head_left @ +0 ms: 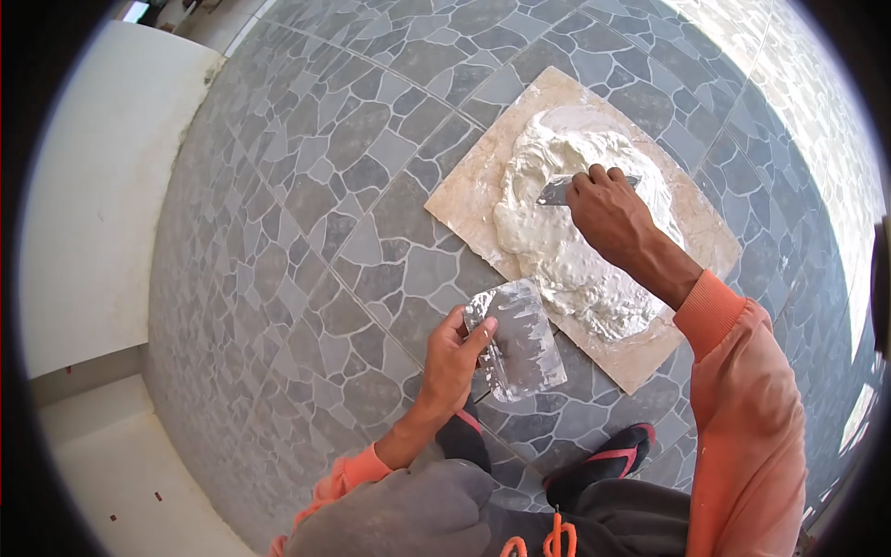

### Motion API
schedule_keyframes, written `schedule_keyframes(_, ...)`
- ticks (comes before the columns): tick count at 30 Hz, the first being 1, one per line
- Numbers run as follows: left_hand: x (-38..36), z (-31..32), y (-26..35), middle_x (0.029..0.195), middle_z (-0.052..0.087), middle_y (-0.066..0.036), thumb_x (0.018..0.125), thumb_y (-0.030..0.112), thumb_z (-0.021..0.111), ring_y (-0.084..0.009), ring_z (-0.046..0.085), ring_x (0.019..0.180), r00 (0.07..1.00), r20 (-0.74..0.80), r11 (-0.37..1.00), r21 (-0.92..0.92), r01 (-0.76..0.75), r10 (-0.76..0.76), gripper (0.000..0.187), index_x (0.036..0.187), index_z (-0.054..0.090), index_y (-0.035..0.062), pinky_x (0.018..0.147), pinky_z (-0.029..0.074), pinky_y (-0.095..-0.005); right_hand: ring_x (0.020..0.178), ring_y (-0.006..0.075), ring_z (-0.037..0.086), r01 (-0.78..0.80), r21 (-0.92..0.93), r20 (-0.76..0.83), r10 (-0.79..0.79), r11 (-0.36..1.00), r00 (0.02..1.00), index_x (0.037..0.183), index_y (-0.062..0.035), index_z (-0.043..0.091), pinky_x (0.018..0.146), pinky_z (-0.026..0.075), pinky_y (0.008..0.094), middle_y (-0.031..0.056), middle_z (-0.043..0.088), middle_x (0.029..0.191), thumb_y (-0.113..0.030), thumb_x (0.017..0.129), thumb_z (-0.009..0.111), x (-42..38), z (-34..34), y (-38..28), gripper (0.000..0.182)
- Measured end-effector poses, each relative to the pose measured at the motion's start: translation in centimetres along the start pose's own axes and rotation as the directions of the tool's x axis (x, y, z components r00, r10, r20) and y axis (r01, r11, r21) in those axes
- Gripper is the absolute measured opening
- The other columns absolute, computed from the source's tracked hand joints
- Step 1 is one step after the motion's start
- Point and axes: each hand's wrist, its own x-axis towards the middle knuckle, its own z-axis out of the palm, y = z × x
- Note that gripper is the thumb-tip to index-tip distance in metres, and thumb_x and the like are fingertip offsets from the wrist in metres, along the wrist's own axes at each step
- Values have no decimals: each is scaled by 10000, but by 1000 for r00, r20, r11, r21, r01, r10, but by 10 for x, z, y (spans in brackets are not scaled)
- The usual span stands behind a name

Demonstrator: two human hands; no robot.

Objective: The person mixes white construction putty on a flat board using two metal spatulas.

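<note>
Putty [575,223] sits heaped on the beige tile slab [687,343], w/ the slab flat on the grey stone-pattern floor [306,213]. Your right hand [608,209] is clamped on a small scraper [557,192], blade pressed into the putty. Your left hand [452,357] grips a wide smeared trowel [518,342] by its edge, held just off the slab's near corner. Hands well apart. White wall [93,204] at left.

Grey stone-patterned floor [306,186] meets a white wall [102,186].
</note>
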Motion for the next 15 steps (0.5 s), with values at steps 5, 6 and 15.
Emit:
schedule_keyframes(5,-2,3,3,1018,635,-42,944,81,599,-90,607,881,1000,-7,1000,4,0,0,214,1138,552,4,771,513,-255,1040,256,560,30,1,112,-30,1000,993,902,22,689,876,446,375,131,632,995,-66,850,580,0,36,-7,150)
schedule_keyframes(6,-4,2,1,1014,636,-41,945,82,598,-88,606,879,1000,-27,1000,1,-1,1,212,1136,553,4,770,512,-254,1040,257,560,35,41,136,-40,999,990,908,25,687,875,446,375,131,631,999,-66,850,580,-1,23,-6,152)
schedule_keyframes(15,-2,2,2,1005,634,-34,947,96,599,-73,597,880,1000,-12,1000,11,7,-7,197,1120,554,13,763,503,-244,1047,254,568,125,-3,176,-122,992,977,926,33,680,915,452,373,118,626,1012,-68,875,568,-2,25,-13,159)
